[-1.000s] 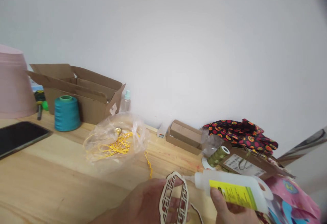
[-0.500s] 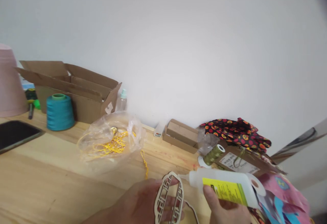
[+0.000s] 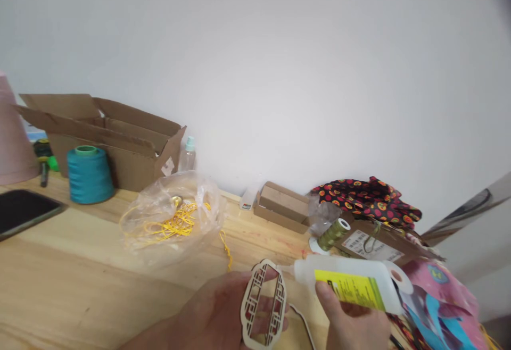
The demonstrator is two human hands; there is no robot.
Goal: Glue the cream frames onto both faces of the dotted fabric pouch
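My left hand (image 3: 217, 307) supports a cut-out wooden frame (image 3: 245, 307) with a scalloped outline and lattice bars, fingers showing through its openings. In my right hand (image 3: 351, 323) is a white squeeze bottle (image 3: 351, 281) with a yellow label, tipped onto its side. The bottle's thin nozzle points left and meets or nearly meets the frame's upper right edge. Below the bottle, a thin, light curved strip (image 3: 302, 323) lies on the table. A yellow braided cord (image 3: 227, 249) rests beyond my left hand.
A clear plastic bag (image 3: 159, 206) with yellow cords lies mid-table. Behind it stand a teal thread cone (image 3: 90, 175) and an open cardboard box (image 3: 131, 166). A phone (image 3: 26, 209) is at left. A small box (image 3: 281, 206), green thread spool (image 3: 335, 233) and patterned cloth (image 3: 367, 198) crowd the right.
The view has shifted slightly. The bottle and the wooden frame appear a little higher in the picture, with the nozzle still at the frame's upper right edge. Both hands keep their holds.
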